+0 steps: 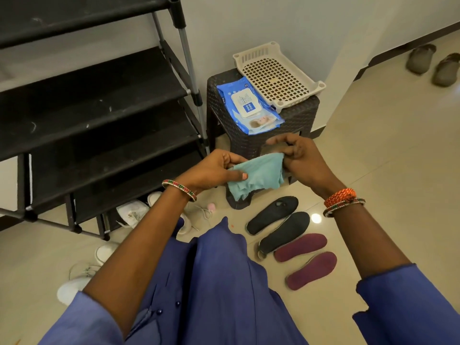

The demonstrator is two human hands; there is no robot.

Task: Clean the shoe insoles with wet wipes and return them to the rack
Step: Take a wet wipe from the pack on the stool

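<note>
Hands close together above floor, both gripping teal cloth (pixel 258 175): left hand (pixel 214 170) pinching its left edge, right hand (pixel 298 158) pinching upper right corner. Lying on tiles below: two black insoles (pixel 272 214), two maroon insoles (pixel 301 247). Resting on dark stool (pixel 293 120): wet wipes pack (pixel 249 105), beside white basket (pixel 276 75). Standing left: black shoe rack (pixel 99 115).

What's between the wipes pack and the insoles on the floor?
In the head view, both hands, left and right, holding a teal cloth, lie between the wipes pack and insoles.

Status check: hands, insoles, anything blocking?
Left hand and right hand both grip teal cloth. Four insoles on floor, untouched. Wipes pack shut on stool. Nothing blocking.
</note>
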